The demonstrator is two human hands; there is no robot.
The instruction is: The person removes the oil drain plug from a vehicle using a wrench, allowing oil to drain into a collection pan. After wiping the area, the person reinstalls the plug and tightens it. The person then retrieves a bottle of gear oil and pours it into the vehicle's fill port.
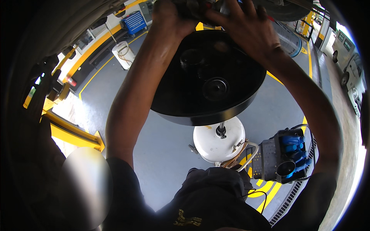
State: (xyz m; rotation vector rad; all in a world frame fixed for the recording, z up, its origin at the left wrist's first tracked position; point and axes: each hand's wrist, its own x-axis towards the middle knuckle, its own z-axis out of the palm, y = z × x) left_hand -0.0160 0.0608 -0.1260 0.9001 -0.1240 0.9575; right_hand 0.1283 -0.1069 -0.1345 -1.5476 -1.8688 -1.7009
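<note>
Both my arms reach up to the underside of a raised vehicle. At the top edge, my left hand (169, 18) is closed around a dark part (194, 9) that I cannot make out; most of its fingers are hidden. Beside it, my right hand (252, 29) has its fingers spread, with the thumb stretched toward that same dark part. Their tips are partly cut off by the frame. Right below my hands is the wide black round pan (183, 92) of an oil drainer, carried on a pole above its white tank (217, 144).
A grey basket (266, 158) of blue and black items stands on the floor at my right. A yellow lift arm (75, 134) is at the left. Farther back are a blue tool cabinet (135, 23), a white container (123, 54) and a clear bluish drum (289, 40). Vehicles (347, 61) stand at far right.
</note>
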